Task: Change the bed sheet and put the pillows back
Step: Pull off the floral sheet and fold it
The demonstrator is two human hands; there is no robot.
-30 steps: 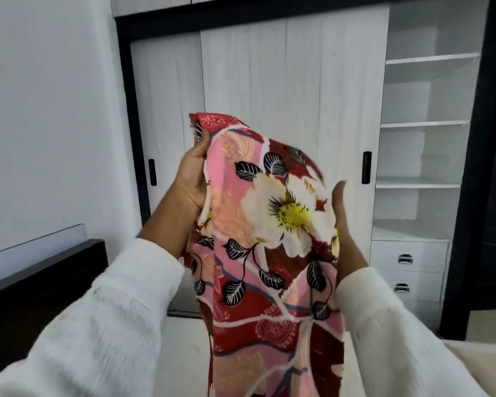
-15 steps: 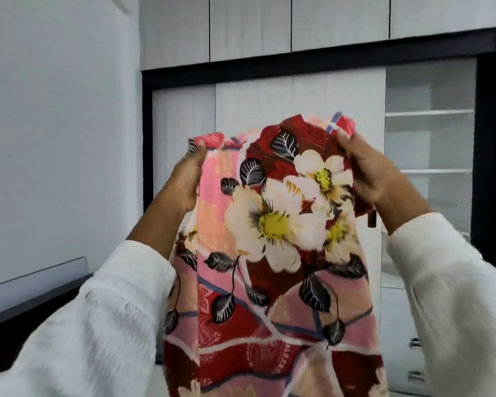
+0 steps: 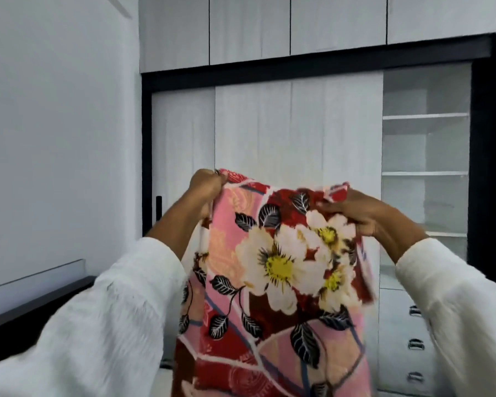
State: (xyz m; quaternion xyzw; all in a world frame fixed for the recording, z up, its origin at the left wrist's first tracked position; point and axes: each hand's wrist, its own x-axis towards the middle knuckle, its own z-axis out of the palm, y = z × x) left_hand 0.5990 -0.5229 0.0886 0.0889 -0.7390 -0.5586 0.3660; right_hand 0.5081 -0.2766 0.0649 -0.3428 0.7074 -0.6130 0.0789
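Right hand (image 3: 364, 216) newly up beside left hand (image 3: 206, 187); both now pinch sheet (image 3: 272, 267) top edge, spread wider. Sheet hangs, ready for unfolding.

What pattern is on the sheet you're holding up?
The sheet is floral: big white flowers with yellow centres and black leaves on red and pink. The head view shows it.

The single head-worn view is looking forward from standing height, roughly level, facing the wardrobe (image 3: 269, 133) across the room. It is sitting close behind the raised left hand (image 3: 205, 187) and right hand (image 3: 358, 213), which are filling the lower centre. The wide lens is bending the white wall (image 3: 60, 124) at left.
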